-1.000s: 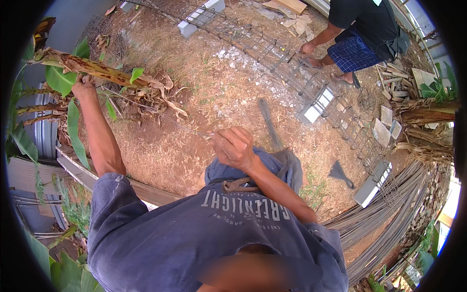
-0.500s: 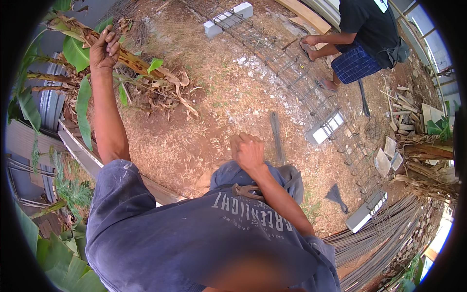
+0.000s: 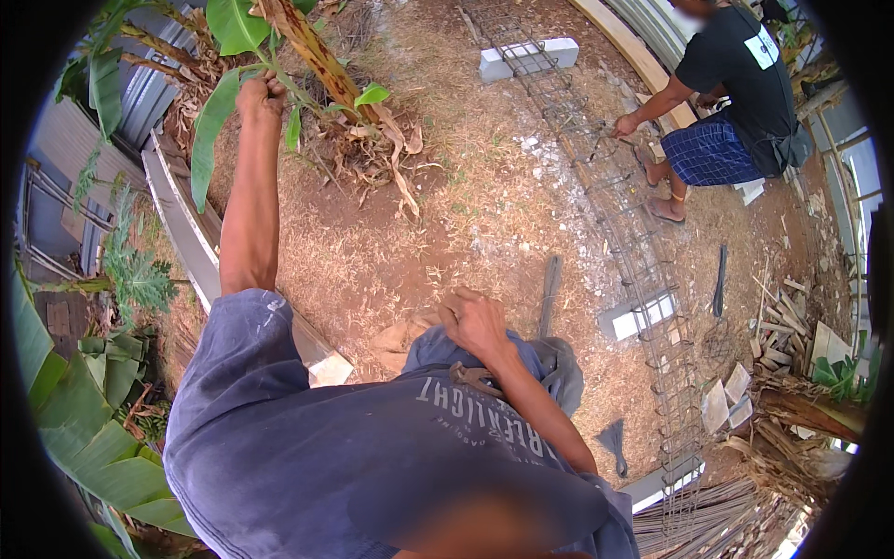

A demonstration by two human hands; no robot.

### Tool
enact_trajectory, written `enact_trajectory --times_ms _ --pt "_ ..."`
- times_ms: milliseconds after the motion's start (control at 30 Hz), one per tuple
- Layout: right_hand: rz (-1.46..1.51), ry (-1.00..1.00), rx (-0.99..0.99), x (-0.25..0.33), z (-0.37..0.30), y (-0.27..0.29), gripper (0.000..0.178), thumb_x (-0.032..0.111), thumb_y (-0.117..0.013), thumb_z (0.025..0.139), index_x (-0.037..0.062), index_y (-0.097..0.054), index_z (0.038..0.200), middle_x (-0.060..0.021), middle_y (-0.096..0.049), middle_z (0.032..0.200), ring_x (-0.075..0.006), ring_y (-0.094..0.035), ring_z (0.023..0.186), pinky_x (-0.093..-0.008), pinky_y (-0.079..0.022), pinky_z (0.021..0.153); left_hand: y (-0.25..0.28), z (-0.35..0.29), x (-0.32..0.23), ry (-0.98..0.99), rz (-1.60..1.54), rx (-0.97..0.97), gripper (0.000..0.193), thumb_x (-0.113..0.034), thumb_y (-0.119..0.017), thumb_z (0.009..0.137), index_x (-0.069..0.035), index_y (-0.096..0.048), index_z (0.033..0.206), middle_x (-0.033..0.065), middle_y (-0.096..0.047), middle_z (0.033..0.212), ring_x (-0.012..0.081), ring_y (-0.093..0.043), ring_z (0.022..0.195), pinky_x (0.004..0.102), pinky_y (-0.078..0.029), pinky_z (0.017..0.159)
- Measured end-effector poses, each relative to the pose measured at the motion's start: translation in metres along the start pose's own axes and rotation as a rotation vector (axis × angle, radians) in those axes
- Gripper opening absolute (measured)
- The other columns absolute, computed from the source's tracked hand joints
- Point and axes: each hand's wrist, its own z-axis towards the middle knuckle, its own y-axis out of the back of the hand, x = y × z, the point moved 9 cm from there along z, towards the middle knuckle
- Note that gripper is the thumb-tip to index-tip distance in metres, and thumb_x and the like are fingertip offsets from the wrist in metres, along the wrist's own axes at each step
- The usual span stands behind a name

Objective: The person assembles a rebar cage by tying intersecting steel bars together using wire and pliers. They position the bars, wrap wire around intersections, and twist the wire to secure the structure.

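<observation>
Left hand [image 3: 259,96] closed around the brown, dry-sheathed banana stalk [image 3: 312,51], arm stretched up. Right hand [image 3: 475,321], fingers curled, grips a long dark machete [image 3: 549,296] near the knee. A sound cut likely needs the stalk held taut, blade clear of the upper wrist. Beyond: long steel rebar cage [image 3: 624,233], crouching person [image 3: 726,102].

— Where's the left hand [image 3: 261,96]?
— Far out to the left, arm stretched nearly straight, fingers curled shut in a grip.
— And the right hand [image 3: 475,321]?
— Near the body, elbow bent, forearm angling in from the lower right, fingers folded into a loose fist, knuckles up.
</observation>
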Motion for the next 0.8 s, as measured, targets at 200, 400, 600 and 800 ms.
enact_trajectory --times_ms 200,400,600,800 --pt "0.053 -0.385 -0.354 -0.093 -0.007 0.007 0.017 0.019 -0.060 0.087 0.0058 -0.065 0.097 -0.0178 -0.067 0.081 -0.0355 -0.063 0.063 -0.0401 -0.051 0.059 0.001 -0.066 -0.036 -0.400 0.266 0.071 0.045 0.010 -0.039 0.087 0.006 -0.044 0.132 0.0177 -0.062 0.096 0.0126 -0.045 0.051 0.0266 -0.036 0.040" --pt "0.486 0.160 -0.426 -0.024 -0.022 0.049 0.011 0.014 -0.065 0.084 0.0050 -0.065 0.078 -0.0092 -0.058 0.063 -0.0282 -0.053 0.054 -0.0341 -0.046 0.052 0.073 -0.058 -0.056 -0.525 0.107 -0.253 0.045 0.010 -0.045 0.082 0.008 -0.047 0.127 0.0210 -0.066 0.097 0.0150 -0.049 0.048 0.0271 -0.040 0.040" --pt "-0.030 0.016 -0.087 -0.034 -0.012 0.016 0.018 0.022 -0.064 0.084 0.0048 -0.066 0.077 -0.0124 -0.062 0.073 -0.0333 -0.061 0.062 -0.0421 -0.048 0.054 0.093 -0.015 -0.138 -0.721 0.218 -0.215 0.050 0.010 -0.052 0.077 0.006 -0.047 0.126 0.0219 -0.068 0.089 0.0172 -0.049 0.044 0.0285 -0.037 0.038" --pt "0.460 -0.125 -0.646 -0.082 -0.026 0.073 0.010 0.015 -0.065 0.086 0.0052 -0.065 0.087 -0.0124 -0.062 0.080 -0.0273 -0.060 0.063 -0.0381 -0.047 0.059 0.088 0.005 -0.174 -0.782 1.170 -0.420 0.048 -0.012 -0.068 0.069 -0.001 -0.060 0.115 0.0170 -0.069 0.091 0.0216 -0.062 0.069 0.0337 -0.048 0.059"
